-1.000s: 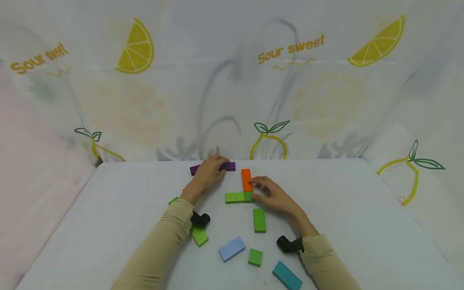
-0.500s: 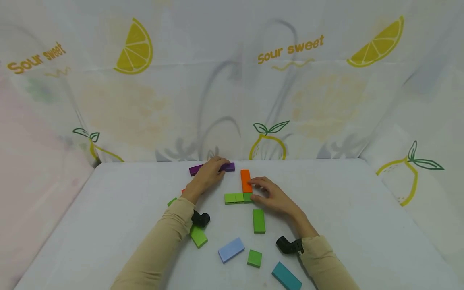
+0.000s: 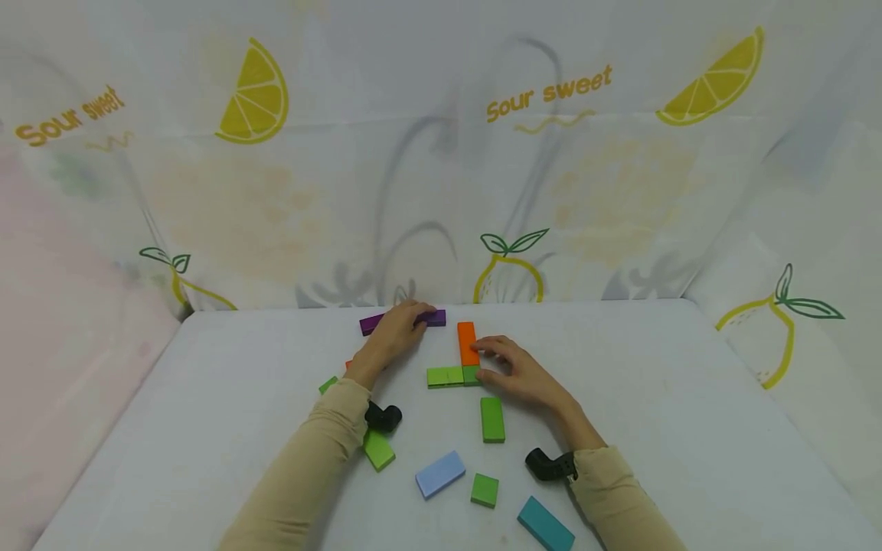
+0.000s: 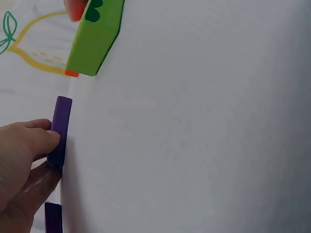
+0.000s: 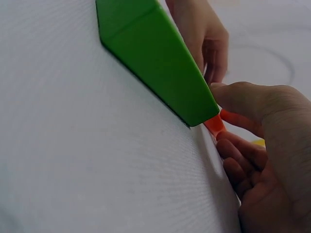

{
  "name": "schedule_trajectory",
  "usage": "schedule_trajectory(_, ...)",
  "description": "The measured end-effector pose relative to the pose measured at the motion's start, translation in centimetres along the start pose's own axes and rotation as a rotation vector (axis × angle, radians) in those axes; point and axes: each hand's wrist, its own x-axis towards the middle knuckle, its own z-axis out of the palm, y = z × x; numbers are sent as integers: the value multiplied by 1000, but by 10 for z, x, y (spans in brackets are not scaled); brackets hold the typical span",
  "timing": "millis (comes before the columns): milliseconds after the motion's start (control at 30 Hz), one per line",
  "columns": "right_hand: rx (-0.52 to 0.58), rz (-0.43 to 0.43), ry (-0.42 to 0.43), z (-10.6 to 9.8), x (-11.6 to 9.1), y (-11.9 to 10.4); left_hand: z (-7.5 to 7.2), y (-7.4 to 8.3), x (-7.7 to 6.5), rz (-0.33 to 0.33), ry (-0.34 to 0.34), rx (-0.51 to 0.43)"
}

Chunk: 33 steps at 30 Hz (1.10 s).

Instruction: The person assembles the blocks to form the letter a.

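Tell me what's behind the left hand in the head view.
A purple rectangular block shows left of the left hand, a second purple rectangular block right of it; their inner ends and anything between are covered.

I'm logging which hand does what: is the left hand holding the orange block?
No, the left hand pinches a purple block, while the orange block lies by the right hand.

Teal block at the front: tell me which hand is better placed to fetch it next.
Probably the right hand: the teal block lies beside the right sleeve, while the left hand grips a purple block farther off.
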Motion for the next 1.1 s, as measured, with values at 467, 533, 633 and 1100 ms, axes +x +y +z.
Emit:
schedule_trajectory(467, 22, 22, -11, 3, -1, -7, 10, -10, -11, -14, 93, -144)
schedule_trajectory(533, 1, 10, -3, 4, 0, 2, 9, -10, -11, -3, 95, -167)
schedule_trajectory(633, -17, 5, 3, 1, -1, 0, 9, -10, -10, 16, 95, -192)
schedule_trajectory(1100, -19, 23, 6, 1, -1, -3, 10, -10, -14, 7, 105, -231)
